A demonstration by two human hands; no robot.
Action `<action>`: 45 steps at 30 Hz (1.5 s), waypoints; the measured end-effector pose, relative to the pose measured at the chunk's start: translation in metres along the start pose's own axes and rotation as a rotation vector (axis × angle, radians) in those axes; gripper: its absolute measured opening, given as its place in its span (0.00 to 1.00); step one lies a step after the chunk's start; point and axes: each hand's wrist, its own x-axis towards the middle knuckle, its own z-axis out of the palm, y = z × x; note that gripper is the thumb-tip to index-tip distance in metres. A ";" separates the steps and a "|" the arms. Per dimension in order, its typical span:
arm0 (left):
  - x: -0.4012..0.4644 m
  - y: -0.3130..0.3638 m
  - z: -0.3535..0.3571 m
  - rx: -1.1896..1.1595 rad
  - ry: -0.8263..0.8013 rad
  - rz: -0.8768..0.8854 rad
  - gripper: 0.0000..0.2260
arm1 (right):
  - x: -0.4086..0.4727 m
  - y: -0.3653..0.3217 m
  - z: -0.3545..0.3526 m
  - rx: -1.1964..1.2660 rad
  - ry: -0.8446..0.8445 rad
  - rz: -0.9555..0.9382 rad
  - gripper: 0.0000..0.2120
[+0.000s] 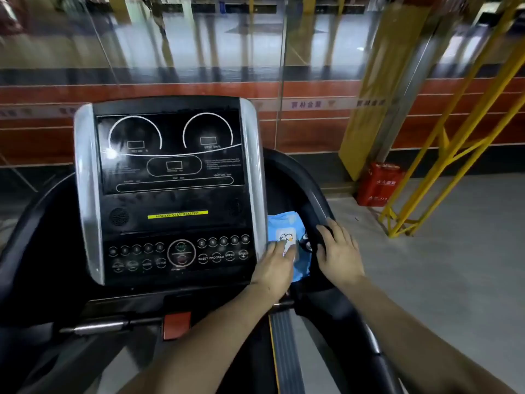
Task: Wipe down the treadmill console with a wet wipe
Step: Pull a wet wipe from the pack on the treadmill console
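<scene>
The treadmill console [170, 191] is standing dark. Just right of it, a blue wipe pack [287, 237] is lying in the side tray; the left hand [277, 268] is pressing flat on it, and the right hand [338, 254] is resting open-fingered on the handrail [309, 194].

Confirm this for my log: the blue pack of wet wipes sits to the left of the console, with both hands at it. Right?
Not quite. The head view shows the blue pack of wet wipes to the right of the console, not the left. The left hand rests on it and the right hand is beside it at the handrail.
</scene>
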 end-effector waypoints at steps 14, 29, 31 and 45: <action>0.050 0.008 0.011 0.689 -0.239 -0.008 0.46 | -0.004 0.010 0.021 0.027 0.056 -0.006 0.24; 0.035 -0.016 -0.002 0.687 -0.131 0.109 0.33 | -0.010 0.008 0.020 0.002 0.035 -0.003 0.19; 0.036 -0.017 -0.004 0.689 -0.122 0.110 0.33 | -0.010 0.009 0.020 0.020 0.040 -0.005 0.18; -0.016 -0.046 -0.027 0.835 -0.056 0.202 0.31 | 0.010 -0.041 0.037 0.282 -0.015 -0.208 0.15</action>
